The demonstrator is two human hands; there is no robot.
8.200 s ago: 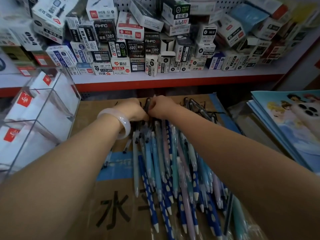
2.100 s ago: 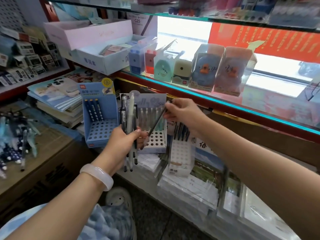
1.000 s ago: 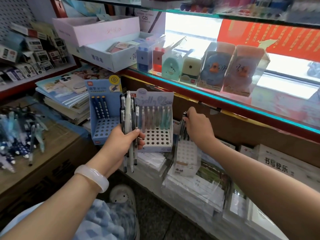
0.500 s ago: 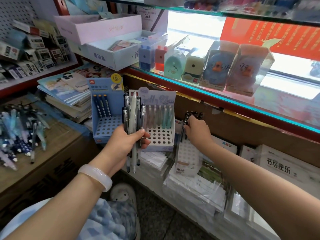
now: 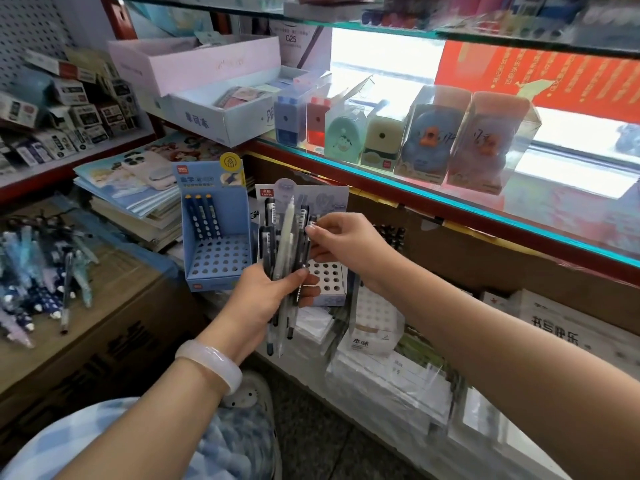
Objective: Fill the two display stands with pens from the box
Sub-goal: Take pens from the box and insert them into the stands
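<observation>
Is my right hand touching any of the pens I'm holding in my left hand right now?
Touching. The head view shows the right hand pinching the top of a black pen in the bunch that the left hand grips.

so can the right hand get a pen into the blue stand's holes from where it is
Probably yes: the blue cardboard display stand has open, empty front holes, but the left hand gripping the bundle of black and white pens sits between it and the right hand.

1. Boxed pencil sharpeners [image 5: 381,133] stand in a row on the glass shelf [image 5: 450,202]
2. A phone [image 5: 145,166] lies on stacked notebooks [image 5: 138,199]
3. An open white box [image 5: 221,116] sits beneath a pink box [image 5: 194,64]
</observation>
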